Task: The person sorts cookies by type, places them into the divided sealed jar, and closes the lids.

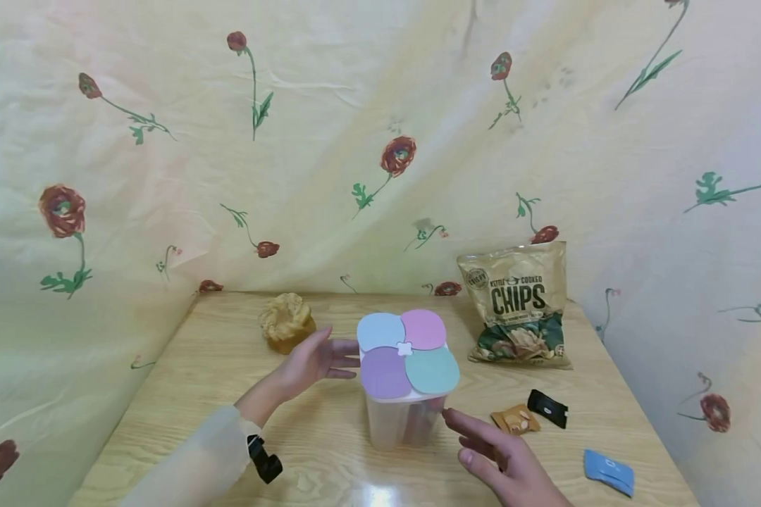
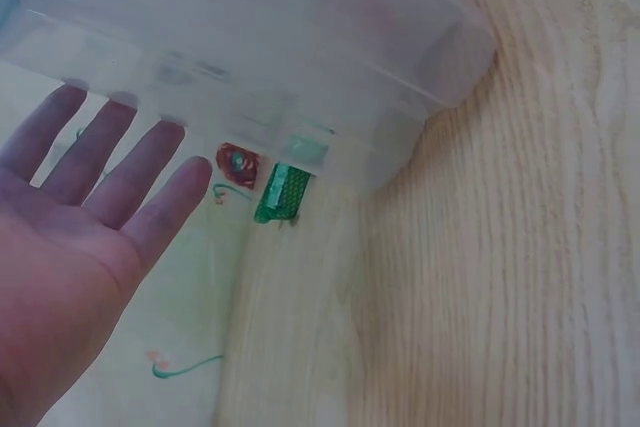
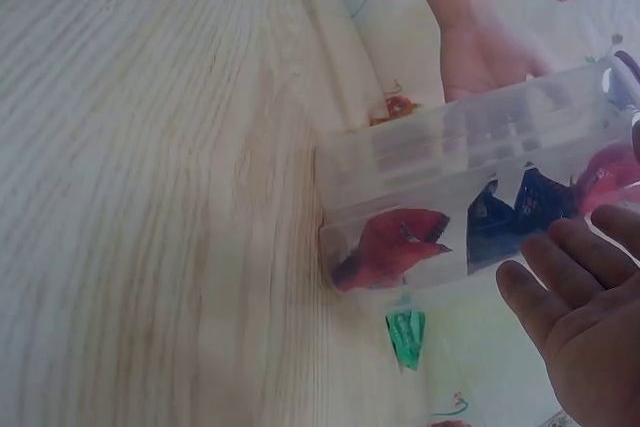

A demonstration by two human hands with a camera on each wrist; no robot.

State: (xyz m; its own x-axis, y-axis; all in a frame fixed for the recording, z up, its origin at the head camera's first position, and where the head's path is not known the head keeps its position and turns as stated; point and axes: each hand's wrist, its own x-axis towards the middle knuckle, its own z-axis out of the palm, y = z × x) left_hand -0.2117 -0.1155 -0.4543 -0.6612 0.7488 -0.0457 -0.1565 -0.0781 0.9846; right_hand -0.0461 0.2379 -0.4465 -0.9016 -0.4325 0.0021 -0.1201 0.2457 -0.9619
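A clear plastic storage box (image 1: 380, 422) stands upright on the table, topped by a lid (image 1: 387, 373) with four petal-shaped flaps in blue, pink, purple and teal. Through its wall, the right wrist view shows a red packet (image 3: 395, 247) and dark packets (image 3: 495, 227). My left hand (image 1: 311, 362) is at the box's left side, fingers straight and fingertips right at the wall in the left wrist view. On the other side, my right hand (image 1: 504, 458) has its fingers stretched toward the lower right wall. Neither hand grips anything.
Behind the box lies a green packet (image 2: 286, 190). A tan ruffled, bun-like thing (image 1: 287, 324) sits at the back left. A chips bag (image 1: 518, 306) stands at the back right. Orange (image 1: 516, 420), black (image 1: 548, 408) and blue (image 1: 609, 472) packets lie on the table's right side (image 1: 583, 387).
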